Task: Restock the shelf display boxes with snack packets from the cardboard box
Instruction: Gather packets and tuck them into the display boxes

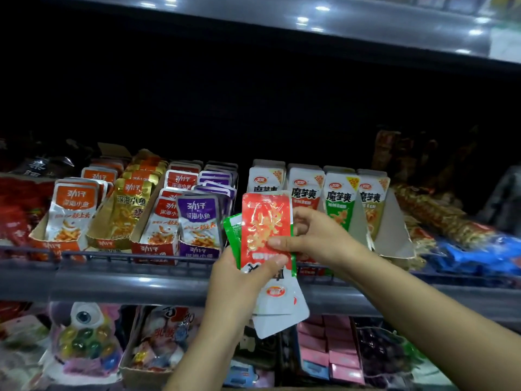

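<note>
My left hand (pixel 239 280) grips a stack of snack packets (pixel 266 230) upside down in front of the shelf; a red packet faces me, with a green packet (pixel 232 227) behind it. My right hand (pixel 313 235) pinches the red packet's right edge between thumb and fingers. Behind the hands stands a display box (pixel 394 244) with white konjac packets (pixel 307 187) upright in rows. The cardboard supply box is out of view.
Left of the konjac box stand several display boxes of fish snack packets (pixel 197 218) in orange, gold and purple. A grey shelf rail (pixel 112 280) runs across the front. Long snack packs (pixel 439 215) and blue packs lie at right. Toys and sweets fill the lower shelf (pixel 84 340).
</note>
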Demonstrator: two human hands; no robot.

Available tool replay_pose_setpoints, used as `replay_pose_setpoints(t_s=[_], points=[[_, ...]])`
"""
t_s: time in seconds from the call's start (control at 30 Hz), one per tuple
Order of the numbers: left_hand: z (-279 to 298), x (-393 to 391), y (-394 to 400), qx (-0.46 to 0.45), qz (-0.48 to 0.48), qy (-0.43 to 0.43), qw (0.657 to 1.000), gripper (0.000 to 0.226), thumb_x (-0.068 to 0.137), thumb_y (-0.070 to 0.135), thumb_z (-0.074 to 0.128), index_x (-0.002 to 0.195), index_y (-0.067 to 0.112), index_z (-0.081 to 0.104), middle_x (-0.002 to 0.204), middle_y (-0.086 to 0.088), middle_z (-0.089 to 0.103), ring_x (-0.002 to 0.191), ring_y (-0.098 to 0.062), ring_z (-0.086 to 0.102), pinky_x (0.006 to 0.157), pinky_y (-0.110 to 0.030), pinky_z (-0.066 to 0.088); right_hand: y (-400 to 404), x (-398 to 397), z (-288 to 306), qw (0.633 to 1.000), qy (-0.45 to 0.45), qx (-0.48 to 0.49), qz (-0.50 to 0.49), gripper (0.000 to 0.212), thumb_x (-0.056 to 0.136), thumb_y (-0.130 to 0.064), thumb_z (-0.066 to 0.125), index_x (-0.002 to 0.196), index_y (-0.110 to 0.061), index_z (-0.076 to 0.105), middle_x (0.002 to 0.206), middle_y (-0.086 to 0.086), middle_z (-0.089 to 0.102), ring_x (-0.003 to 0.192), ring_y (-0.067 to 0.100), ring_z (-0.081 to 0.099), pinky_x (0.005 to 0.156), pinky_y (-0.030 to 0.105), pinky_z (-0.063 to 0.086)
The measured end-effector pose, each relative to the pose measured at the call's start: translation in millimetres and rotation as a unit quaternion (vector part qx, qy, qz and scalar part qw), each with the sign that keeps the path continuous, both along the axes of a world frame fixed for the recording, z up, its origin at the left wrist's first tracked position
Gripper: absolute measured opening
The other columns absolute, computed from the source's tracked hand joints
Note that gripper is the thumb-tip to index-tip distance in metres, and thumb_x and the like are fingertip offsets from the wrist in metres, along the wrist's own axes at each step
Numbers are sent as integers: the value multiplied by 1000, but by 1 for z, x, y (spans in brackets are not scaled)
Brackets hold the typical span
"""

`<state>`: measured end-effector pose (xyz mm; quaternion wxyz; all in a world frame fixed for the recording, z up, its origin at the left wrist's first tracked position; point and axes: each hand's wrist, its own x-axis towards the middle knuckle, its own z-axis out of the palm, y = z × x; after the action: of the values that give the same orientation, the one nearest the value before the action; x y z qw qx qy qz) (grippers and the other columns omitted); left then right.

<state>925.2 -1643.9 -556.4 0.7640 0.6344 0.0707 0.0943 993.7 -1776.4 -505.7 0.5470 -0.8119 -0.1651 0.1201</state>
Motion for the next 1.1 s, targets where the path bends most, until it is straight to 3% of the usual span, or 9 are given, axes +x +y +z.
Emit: replay_pose_setpoints(t_s=[0.1,0.23,0.33,0.47,0.6,0.73,0.87,1.0,1.1], points=[[5,0,1,-43,-74,-7,996,33,70,27,72,100,15,67,90,-5,76,81,-24,72,76,-40,56,-15,-3,3,997,36,50,-36,32,74,-6,75,101,-6,56,76,3,72,71,14,71,61,22,55],[4,0,-7,-173,-120,32,977,40,66,16,69,106,13,65,93,-11,75,77,-28,71,70,-43,59,-30,-11,4,995,47,84,-36,33,76,0,70,103,-8,54,84,9,73,77,21,72,71,32,58],[2,0,-19,-228,-154,55,960,34,75,8,65,109,5,64,96,-16,73,76,-30,71,67,-42,59,-38,-16,6,998,-2,42,-49,34,78,-5,72,107,-16,58,93,7,73,86,26,71,83,45,56],[0,2,-31,-237,-92,22,967,27,84,-2,59,110,5,63,96,-14,73,75,-26,71,64,-38,59,-48,-24,9,999,-2,-26,-47,41,71,-27,78,107,-22,58,98,13,70,81,23,69,67,33,57],[-1,6,-36,-241,-1,-27,970,26,84,-2,61,107,11,64,87,-3,75,71,-18,72,55,-30,58,-55,-32,5,996,66,-65,-20,27,68,-21,81,75,-11,58,74,14,67,57,17,60,54,26,50],[-1,7,-37,-218,19,-52,974,24,85,-1,62,98,18,65,87,2,75,77,-15,71,62,-30,56,-57,-25,2,995,79,1,-64,15,76,-7,74,74,-9,60,72,10,68,62,18,63,57,26,55],[-3,12,-31,-215,21,-42,975,26,87,0,60,110,12,63,100,-9,74,90,-22,71,75,-36,56,-68,-7,11,987,77,66,-123,5,82,-5,67,85,-5,63,81,9,73,72,18,69,73,32,57],[-2,16,-24,-201,28,-34,979,28,87,0,61,114,6,62,105,-15,72,98,-29,69,88,-44,53,-84,12,32,969,-2,104,-222,3,85,-7,66,85,-5,64,84,14,72,69,20,70,69,34,58],[0,15,-24,-187,20,-38,981,19,88,-1,59,103,8,64,99,-16,73,95,-28,69,92,-47,51,-85,32,53,949,-132,19,-286,11,84,-18,70,89,-10,64,88,7,70,74,18,68,69,35,58]])
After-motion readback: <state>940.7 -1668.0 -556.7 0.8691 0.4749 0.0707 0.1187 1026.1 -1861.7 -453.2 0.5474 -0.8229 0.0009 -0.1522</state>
